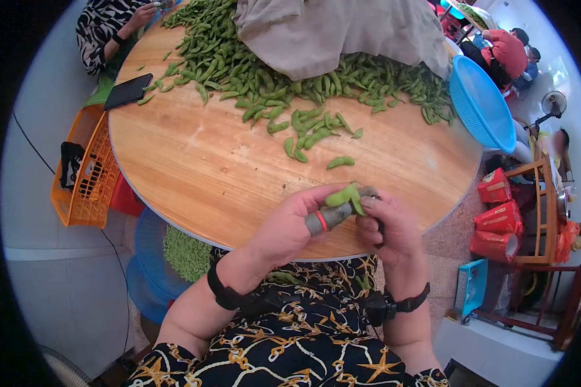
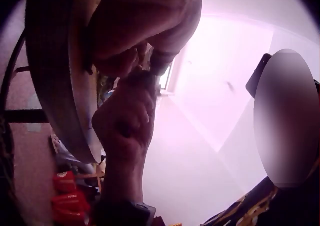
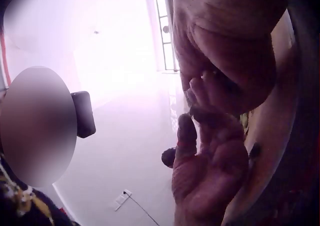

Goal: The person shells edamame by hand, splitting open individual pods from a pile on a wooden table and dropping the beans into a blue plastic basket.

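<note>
Close over the near edge of the round wooden table [image 1: 193,148], both hands meet around a green soybean pod [image 1: 341,196]. My left hand [image 1: 281,222] pinches it between thumb and fingers; the thumb wears a grey cover with a red band [image 1: 323,221]. On the other side, my right hand [image 1: 397,222] pinches the pod's right end with a darkened thumb and forefinger. Both wrist views are dark: the left hand [image 2: 145,26] and right hand [image 3: 230,46] show there with fingertips together, and the pod is mostly hidden. Several loose pods [image 1: 313,132] lie ahead of the hands.
A large pile of pods [image 1: 213,48] covers the table's far side, partly under a grey cloth [image 1: 342,32]. A blue basket [image 1: 481,103] leans at the right edge, a phone [image 1: 128,91] lies at the left. Shelled beans [image 1: 184,253] fill a blue basket below.
</note>
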Action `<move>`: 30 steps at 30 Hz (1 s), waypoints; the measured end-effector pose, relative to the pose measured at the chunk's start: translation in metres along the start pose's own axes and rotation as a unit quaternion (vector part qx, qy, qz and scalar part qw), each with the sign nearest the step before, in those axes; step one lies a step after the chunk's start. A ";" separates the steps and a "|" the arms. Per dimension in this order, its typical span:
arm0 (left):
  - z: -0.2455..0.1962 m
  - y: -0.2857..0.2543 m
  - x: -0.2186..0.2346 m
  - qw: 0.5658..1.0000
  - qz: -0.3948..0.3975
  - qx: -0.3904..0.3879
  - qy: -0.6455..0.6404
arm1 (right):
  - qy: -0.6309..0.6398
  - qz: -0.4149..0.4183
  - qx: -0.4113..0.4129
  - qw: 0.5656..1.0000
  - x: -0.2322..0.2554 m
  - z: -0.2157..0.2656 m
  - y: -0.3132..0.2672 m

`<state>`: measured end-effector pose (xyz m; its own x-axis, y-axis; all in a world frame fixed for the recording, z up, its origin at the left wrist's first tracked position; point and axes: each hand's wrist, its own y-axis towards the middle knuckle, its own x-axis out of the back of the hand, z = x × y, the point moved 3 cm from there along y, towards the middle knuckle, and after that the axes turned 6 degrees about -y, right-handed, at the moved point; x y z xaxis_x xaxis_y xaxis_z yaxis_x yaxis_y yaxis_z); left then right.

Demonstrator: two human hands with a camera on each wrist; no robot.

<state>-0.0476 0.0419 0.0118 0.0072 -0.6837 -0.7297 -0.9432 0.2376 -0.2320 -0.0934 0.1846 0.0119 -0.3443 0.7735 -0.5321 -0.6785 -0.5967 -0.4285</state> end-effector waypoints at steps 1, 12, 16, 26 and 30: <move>-0.001 0.001 0.000 1.000 0.013 -0.006 -0.006 | 0.000 0.000 0.000 1.000 -0.003 -0.003 0.000; 0.002 0.001 0.025 0.986 -0.069 -0.122 -0.089 | -0.246 0.051 0.055 0.966 -0.032 -0.006 -0.008; 0.001 0.000 0.025 0.985 -0.075 -0.152 -0.026 | -0.309 0.014 0.075 0.948 -0.033 -0.007 -0.005; -0.012 0.005 0.019 0.988 0.093 -0.107 -0.059 | -0.045 0.094 -0.035 0.994 -0.037 -0.010 -0.007; -0.013 0.004 0.018 0.979 0.146 -0.098 -0.106 | 0.071 0.181 -0.081 0.978 -0.039 -0.019 -0.002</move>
<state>-0.0556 0.0218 0.0061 -0.2236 -0.4431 -0.8682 -0.9607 0.2505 0.1196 -0.0668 0.1518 0.0198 -0.4408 0.4749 -0.7617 -0.4141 -0.8605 -0.2969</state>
